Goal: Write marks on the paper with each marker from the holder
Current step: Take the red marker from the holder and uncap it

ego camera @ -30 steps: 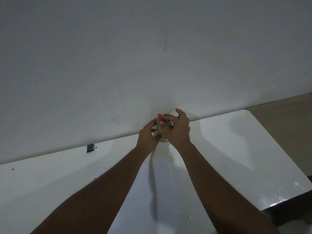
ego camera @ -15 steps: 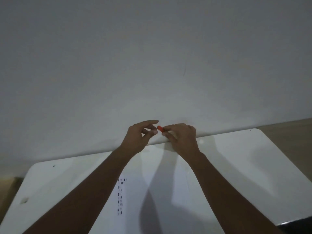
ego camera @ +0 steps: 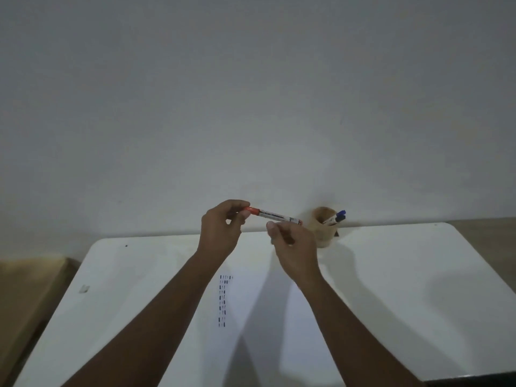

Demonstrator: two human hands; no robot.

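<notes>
Nearest us, our forearms cover much of the paper (ego camera: 251, 297); the short dark marks (ego camera: 223, 301) below our left hand are too small to read. Our left hand (ego camera: 220, 233) pinches the red cap of the red marker (ego camera: 272, 215), and our right hand (ego camera: 293, 247) grips its barrel; whether the cap is on tight, we cannot tell. Just beyond our right hand, the brown holder (ego camera: 324, 230) on the white table (ego camera: 405, 275) keeps blue-capped markers (ego camera: 336, 218), their number unclear.
</notes>
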